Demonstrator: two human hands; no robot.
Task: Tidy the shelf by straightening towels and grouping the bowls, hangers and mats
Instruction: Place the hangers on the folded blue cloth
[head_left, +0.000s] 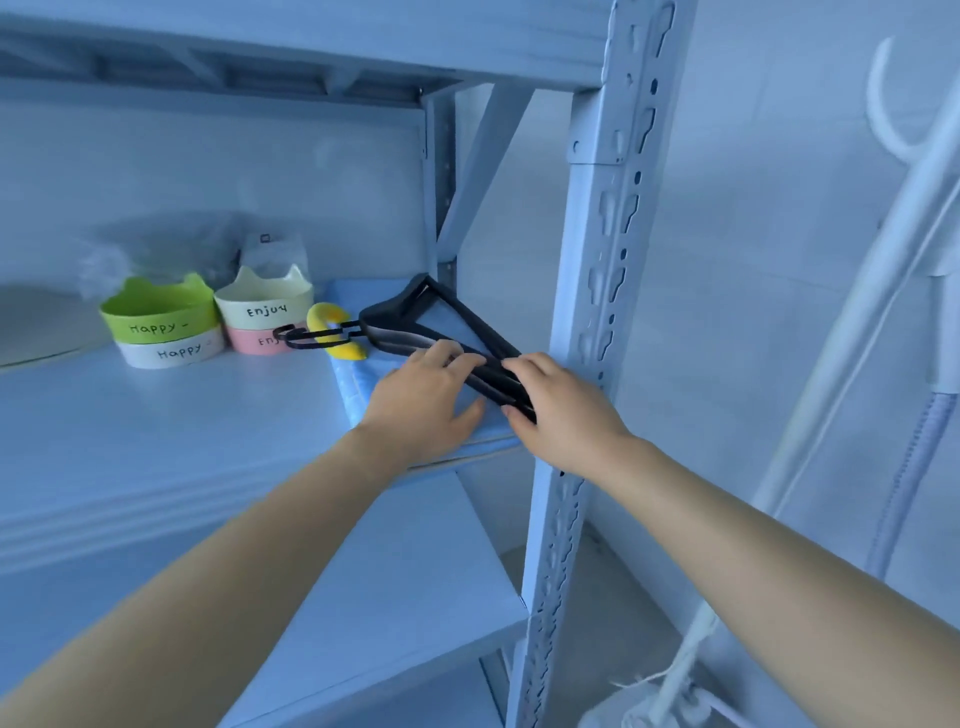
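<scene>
Head view: left hand (423, 402) and right hand (563, 410) are both gripping the black hangers (388, 312), fingers curling round the bars. Hangers are lying on the blue mat (353, 387) at the shelf (156, 421) end, right of stacked bowls (161, 317).

Blurred clear bag (150, 244) left of centre; hangers (395, 309) hide part of the lettering on the pink bowl (244, 338); right hand (566, 415) covers their lower ends.

We see a cool blue cast throughout, evenly and moderately bright, with soft shadow only beneath the upper shelf board (311, 47). Wide-angle distortion bends the upright post (587, 291) and the frame edges. The clear bags (171, 244) behind look blurred, perhaps from motion.
</scene>
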